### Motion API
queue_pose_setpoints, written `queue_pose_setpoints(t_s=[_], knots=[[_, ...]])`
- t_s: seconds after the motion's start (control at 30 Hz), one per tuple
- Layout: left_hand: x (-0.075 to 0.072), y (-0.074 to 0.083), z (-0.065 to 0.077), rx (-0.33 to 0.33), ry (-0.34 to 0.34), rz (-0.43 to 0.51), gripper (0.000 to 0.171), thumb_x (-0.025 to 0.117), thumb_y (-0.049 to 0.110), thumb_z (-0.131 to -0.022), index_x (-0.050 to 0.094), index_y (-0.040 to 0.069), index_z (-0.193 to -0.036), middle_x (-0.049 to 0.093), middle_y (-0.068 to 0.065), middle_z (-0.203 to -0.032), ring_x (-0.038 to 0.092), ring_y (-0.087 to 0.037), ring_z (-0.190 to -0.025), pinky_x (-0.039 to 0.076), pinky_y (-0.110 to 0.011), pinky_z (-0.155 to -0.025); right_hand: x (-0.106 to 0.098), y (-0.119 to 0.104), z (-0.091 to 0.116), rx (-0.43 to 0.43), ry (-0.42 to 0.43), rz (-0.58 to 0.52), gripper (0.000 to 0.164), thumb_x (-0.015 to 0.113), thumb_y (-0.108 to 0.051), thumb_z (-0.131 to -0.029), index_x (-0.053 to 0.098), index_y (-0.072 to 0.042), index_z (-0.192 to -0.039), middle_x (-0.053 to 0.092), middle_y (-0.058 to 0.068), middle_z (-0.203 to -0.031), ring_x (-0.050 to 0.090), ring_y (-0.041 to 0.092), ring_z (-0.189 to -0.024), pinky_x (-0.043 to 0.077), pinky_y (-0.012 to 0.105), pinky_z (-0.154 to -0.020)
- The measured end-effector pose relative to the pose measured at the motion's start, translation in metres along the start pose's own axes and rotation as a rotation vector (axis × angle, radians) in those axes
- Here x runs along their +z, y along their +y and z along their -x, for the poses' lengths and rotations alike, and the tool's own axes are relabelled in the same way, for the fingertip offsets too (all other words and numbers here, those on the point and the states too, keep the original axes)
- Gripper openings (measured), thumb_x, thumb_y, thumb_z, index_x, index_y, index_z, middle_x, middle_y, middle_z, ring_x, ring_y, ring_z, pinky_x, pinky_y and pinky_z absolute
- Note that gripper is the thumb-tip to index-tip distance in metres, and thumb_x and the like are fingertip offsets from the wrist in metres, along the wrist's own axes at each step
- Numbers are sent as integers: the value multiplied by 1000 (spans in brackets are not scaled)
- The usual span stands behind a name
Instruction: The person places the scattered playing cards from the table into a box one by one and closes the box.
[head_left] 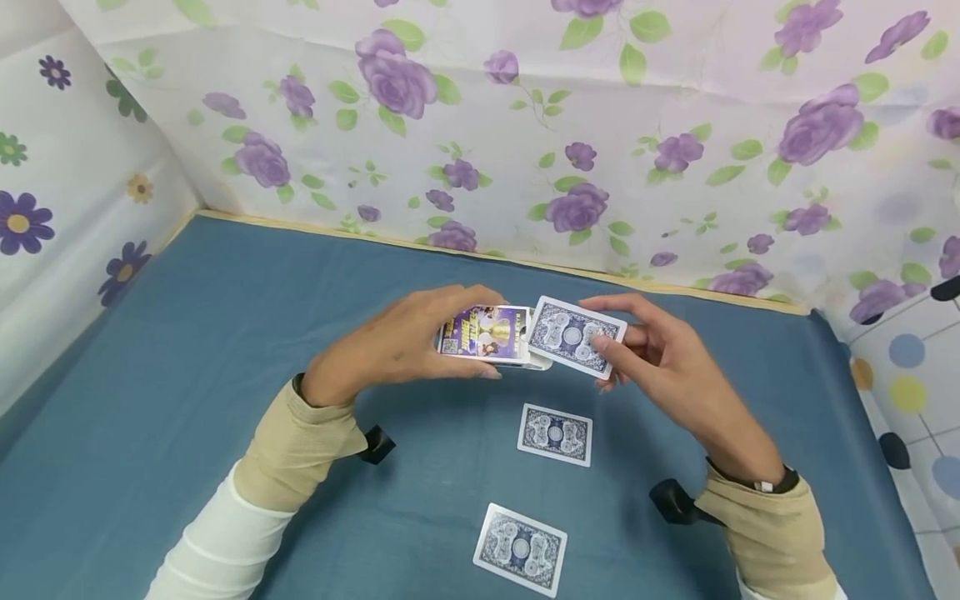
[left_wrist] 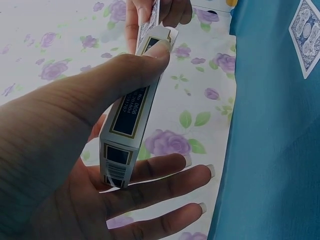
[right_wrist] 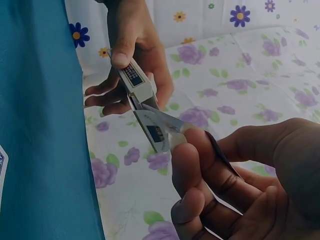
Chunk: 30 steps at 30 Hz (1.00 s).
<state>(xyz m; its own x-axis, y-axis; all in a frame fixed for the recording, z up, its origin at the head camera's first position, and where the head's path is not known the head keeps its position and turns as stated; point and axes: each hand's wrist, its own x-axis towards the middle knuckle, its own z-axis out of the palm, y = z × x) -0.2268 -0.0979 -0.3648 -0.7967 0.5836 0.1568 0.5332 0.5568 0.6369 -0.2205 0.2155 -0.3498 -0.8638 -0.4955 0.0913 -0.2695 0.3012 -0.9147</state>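
Observation:
My left hand (head_left: 412,337) grips a playing card box (head_left: 487,333) with a purple and gold printed face. In the left wrist view the thumb presses the narrow side of the box (left_wrist: 131,110), with several fingers stretched out beyond it. The box's end flap (right_wrist: 152,132) stands open towards my right hand (head_left: 660,358). That hand pinches a blue-backed playing card (head_left: 573,336) between thumb and fingers. One corner of the card overlaps the open end of the box in the head view. Whether more cards lie inside the box is hidden.
Two blue-backed cards lie apart on the blue cloth: one card (head_left: 555,435) below the hands, another card (head_left: 521,550) nearer the front. A floral sheet (head_left: 480,125) rises behind the table's far edge. Black wrist mounts (head_left: 377,445) stick out from both sleeves.

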Motion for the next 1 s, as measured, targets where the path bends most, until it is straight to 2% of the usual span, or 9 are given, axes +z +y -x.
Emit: queue_pose_setpoints(t_s=[0.33, 0.53, 0.63, 0.83, 1.0], knots=[[2, 1, -1, -3, 10, -4, 69, 75, 53, -79, 51, 27, -139, 57, 11, -108, 54, -8, -82, 48, -30, -69, 1, 2, 1, 16, -58, 24, 43, 61, -20, -98, 53, -14, -140, 71, 8, -80, 64, 26, -63, 52, 34, -60], [2, 2, -1, -5, 4, -2, 68, 75, 54, -79, 52, 28, -138, 57, 11, -107, 54, -8, -83, 48, -30, -69, 2, -1, 0, 21, -70, 56, 41, 61, -23, -98, 56, -20, -139, 68, 5, -73, 64, 23, -64, 49, 34, -58], [3, 3, 0, 0, 3, -1, 68, 74, 54, -79, 52, 29, -138, 56, 12, -107, 54, -8, -83, 48, -30, -70, 1, 0, 0, 19, -77, 63, 41, 62, -23, -97, 57, -19, -137, 67, 5, -70, 64, 23, -62, 49, 33, -59], [4, 4, -2, 27, 8, -16, 64, 74, 52, -80, 53, 31, -137, 54, 11, -102, 51, -8, -80, 46, -30, -66, 2, 5, 1, 41, -88, 17, 42, 62, -21, -97, 56, -17, -138, 66, 10, -70, 63, 26, -61, 53, 36, -62], [3, 3, -1, 31, 18, -27, 64, 75, 51, -80, 54, 31, -137, 53, 11, -100, 50, -9, -79, 46, -30, -65, 5, 8, -3, 31, -102, 0, 43, 61, -21, -97, 53, -20, -140, 64, 9, -68, 63, 25, -61, 53, 38, -62]])
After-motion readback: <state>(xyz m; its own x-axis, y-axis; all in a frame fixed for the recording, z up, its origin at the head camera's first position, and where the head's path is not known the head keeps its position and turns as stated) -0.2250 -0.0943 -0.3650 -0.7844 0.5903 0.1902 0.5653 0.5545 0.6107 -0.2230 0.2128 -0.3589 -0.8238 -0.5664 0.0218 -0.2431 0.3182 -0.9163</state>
